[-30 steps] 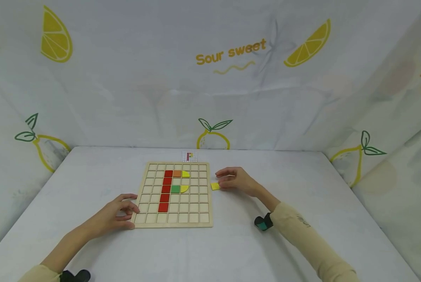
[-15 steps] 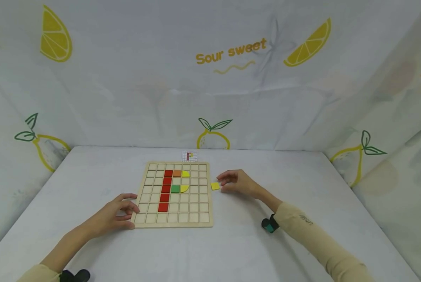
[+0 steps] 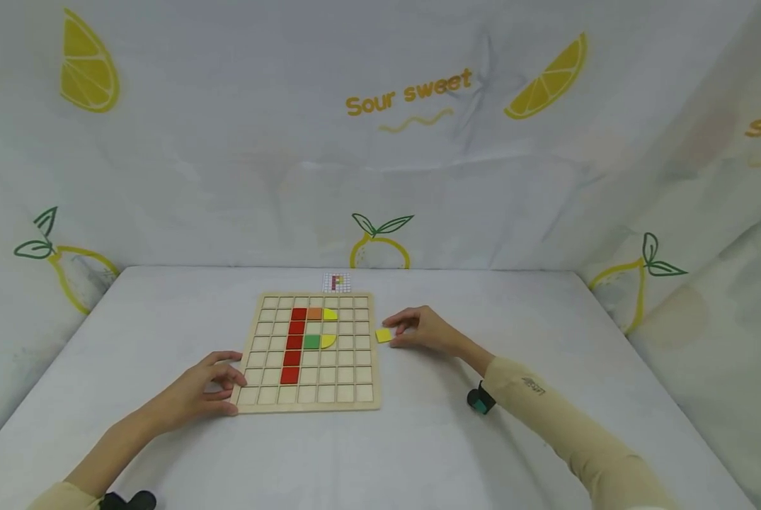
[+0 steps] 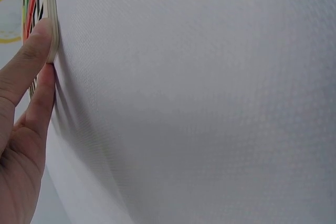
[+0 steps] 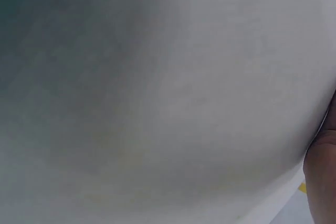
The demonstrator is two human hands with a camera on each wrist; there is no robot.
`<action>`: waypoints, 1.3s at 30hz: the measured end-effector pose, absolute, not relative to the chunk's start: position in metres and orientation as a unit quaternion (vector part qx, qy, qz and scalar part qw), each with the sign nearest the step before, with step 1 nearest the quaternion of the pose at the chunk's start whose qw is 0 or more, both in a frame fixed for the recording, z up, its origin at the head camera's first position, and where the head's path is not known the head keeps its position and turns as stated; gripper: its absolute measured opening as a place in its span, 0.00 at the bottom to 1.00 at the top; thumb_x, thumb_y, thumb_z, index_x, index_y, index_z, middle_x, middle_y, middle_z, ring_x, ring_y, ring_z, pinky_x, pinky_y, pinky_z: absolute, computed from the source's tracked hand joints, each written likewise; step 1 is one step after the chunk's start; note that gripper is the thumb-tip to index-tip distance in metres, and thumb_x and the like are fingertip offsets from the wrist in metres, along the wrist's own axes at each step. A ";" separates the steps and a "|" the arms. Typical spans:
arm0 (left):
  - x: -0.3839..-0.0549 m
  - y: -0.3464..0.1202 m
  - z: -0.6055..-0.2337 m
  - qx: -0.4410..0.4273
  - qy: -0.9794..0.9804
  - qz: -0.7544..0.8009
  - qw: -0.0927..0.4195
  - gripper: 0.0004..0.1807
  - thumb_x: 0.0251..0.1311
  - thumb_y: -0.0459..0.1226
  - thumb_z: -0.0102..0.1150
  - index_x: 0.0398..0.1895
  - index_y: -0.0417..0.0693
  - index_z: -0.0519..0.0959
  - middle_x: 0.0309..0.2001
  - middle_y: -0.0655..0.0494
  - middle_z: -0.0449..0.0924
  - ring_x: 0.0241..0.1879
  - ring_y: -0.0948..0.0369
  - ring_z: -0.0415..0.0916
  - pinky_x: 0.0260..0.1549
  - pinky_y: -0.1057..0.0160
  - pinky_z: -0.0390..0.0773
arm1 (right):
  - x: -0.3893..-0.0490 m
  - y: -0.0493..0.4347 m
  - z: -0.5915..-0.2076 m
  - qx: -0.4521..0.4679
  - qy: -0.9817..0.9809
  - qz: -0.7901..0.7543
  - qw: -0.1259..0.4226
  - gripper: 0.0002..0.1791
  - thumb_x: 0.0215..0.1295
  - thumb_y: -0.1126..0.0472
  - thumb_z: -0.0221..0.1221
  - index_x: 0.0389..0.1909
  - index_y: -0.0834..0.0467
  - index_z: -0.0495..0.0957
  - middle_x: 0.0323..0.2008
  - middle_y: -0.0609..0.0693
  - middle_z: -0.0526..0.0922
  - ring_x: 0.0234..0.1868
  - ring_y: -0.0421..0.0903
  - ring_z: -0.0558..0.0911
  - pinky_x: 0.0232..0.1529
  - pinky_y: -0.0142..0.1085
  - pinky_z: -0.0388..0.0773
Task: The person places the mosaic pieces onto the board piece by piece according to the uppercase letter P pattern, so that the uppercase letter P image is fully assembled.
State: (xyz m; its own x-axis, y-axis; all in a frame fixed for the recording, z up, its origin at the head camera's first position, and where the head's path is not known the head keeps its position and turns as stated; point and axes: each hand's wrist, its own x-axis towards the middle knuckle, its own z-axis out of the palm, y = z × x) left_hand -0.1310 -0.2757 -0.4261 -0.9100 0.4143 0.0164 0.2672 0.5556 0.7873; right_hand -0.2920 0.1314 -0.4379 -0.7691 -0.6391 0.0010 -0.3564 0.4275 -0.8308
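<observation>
A wooden grid board lies on the white table. Set in it are a column of several red tiles, an orange tile, a green tile, and two yellow rounded tiles, one at the upper right and one beside the green. My left hand holds the board's near left corner; the left wrist view shows thumb and a finger against its edge. A yellow square tile lies just right of the board. Around that tile's right side, my right hand has loosely bent fingers; its thumb seems to touch the tile.
A small printed card with a coloured grid pattern lies behind the board. White cloth printed with lemons hangs behind the table. The right wrist view shows mostly blurred white surface, with part of the hand at its right edge.
My right hand first drew back a little from the yellow square tile, then came nearer it again. The left hand stays on the board's corner. The head view has shifted slightly.
</observation>
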 end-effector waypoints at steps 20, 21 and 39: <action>-0.130 -0.276 -0.427 0.194 0.875 0.434 0.090 0.17 0.49 0.33 0.71 0.41 0.38 0.78 0.62 0.30 0.58 0.40 0.69 0.69 0.43 0.64 0.82 | -0.293 0.121 -0.422 -0.262 0.846 -0.419 0.201 0.15 0.52 0.68 0.70 0.42 0.65 0.83 0.34 0.52 0.84 0.31 0.40 0.77 0.35 0.26 0.75; -0.130 -0.276 -0.427 0.194 0.875 0.435 0.090 0.17 0.49 0.33 0.71 0.41 0.38 0.78 0.62 0.30 0.58 0.40 0.69 0.69 0.43 0.64 0.82 | -0.293 0.121 -0.422 -0.259 0.848 -0.418 0.199 0.14 0.52 0.67 0.70 0.41 0.65 0.83 0.33 0.52 0.84 0.31 0.40 0.77 0.35 0.27 0.75; -0.130 -0.274 -0.425 0.169 0.882 0.427 0.101 0.18 0.48 0.33 0.72 0.41 0.38 0.78 0.63 0.31 0.58 0.40 0.66 0.69 0.43 0.66 0.82 | -0.294 0.127 -0.413 -0.191 0.832 -0.476 0.209 0.15 0.55 0.69 0.68 0.44 0.68 0.82 0.40 0.55 0.84 0.40 0.43 0.79 0.42 0.28 0.78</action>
State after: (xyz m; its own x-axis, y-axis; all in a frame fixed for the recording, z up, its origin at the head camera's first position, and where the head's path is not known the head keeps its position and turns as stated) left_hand -0.1296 -0.2736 -0.4247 -0.9226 0.3842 -0.0333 0.2121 0.5777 0.7882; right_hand -0.2937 0.1267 -0.4132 -0.8401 -0.5166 -0.1657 -0.1188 0.4732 -0.8729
